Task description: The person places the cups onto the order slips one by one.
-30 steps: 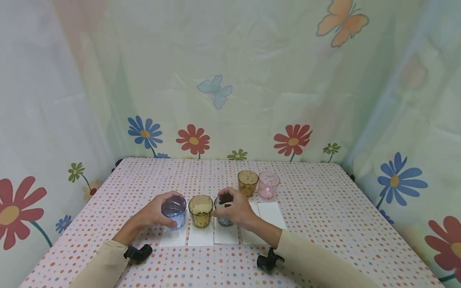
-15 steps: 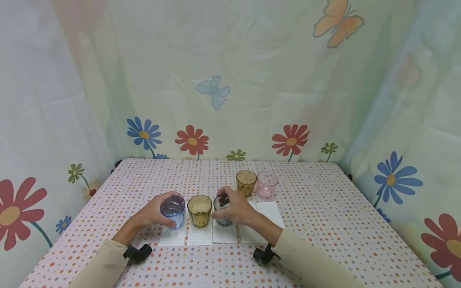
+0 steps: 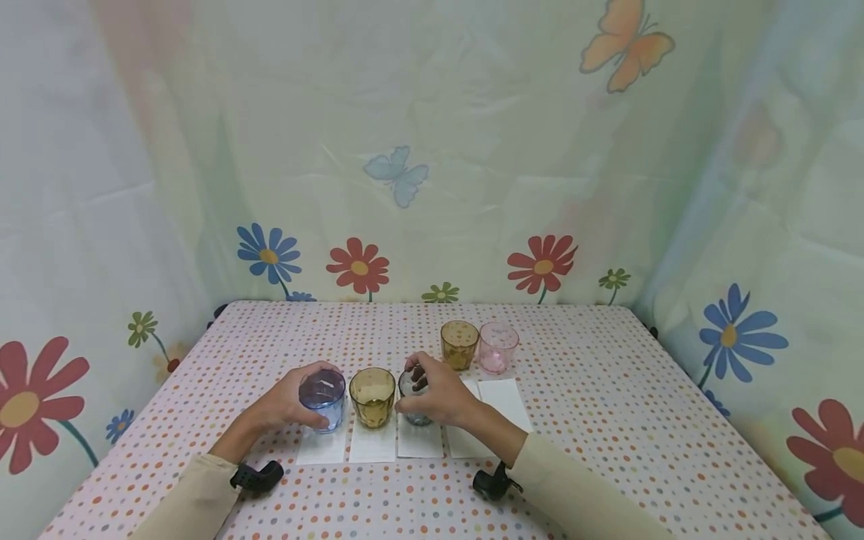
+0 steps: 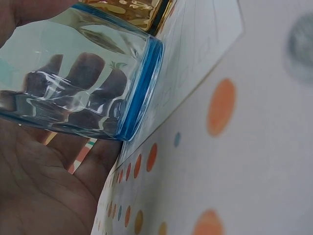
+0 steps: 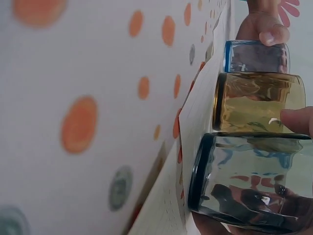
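Note:
My left hand (image 3: 286, 401) is wrapped around a blue glass tumbler (image 3: 327, 405) standing on white paper; in the left wrist view the fingers show through the blue tumbler (image 4: 78, 78). Beside it stands an amber tumbler (image 3: 373, 397), between the two hands. With curled fingers and thumb, my right hand (image 3: 442, 394) holds a grey tumbler (image 3: 413, 412), whose right side the hand covers. In the right wrist view the grey tumbler (image 5: 244, 181), amber tumbler (image 5: 259, 103) and blue tumbler (image 5: 257, 56) line up in a row, upright on the paper.
Behind my right hand stand a second amber tumbler (image 3: 460, 346) and a pink tumbler (image 3: 497, 349), side by side. White paper strips (image 3: 373, 448) lie in a row under the front tumblers; another paper strip (image 3: 508, 401) extends rightward. Dotted cloth covers the table (image 3: 580, 405).
The view shifts slightly. Both hands keep their hold on the blue and grey tumblers, and the tumblers stay in place on the paper.

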A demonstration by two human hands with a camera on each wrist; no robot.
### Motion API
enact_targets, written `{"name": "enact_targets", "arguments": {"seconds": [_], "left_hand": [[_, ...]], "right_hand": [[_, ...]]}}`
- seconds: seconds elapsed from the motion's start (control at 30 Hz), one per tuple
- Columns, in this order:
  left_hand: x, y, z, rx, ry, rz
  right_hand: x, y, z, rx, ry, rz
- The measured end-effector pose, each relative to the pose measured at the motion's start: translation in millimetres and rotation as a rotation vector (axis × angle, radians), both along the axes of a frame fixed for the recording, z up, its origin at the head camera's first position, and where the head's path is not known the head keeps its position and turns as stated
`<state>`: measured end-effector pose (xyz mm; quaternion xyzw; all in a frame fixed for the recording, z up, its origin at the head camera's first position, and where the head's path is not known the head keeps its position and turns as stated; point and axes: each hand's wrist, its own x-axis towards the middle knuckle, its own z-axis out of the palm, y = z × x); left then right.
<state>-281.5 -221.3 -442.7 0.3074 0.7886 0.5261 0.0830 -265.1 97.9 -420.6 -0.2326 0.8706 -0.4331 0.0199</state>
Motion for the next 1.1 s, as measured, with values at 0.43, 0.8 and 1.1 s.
{"name": "enact_targets", "arguments": {"seconds": [0.43,0.8,1.1], "left_hand": [[2.0,-0.3,-2.4,0.006,-0.018,0.013],[1.1,0.0,-2.5,-0.004,-0.001,0.004],[-1.1,-0.8,-1.6,-0.012,0.012,0.006]], "right_hand": [[1.2,9,9.8,0.046,0.002,0.061],[1.5,12,18.3,-0.084,0.083,-0.011],[-0.2,14,29.0,-0.094,0.152,-0.187]]}}
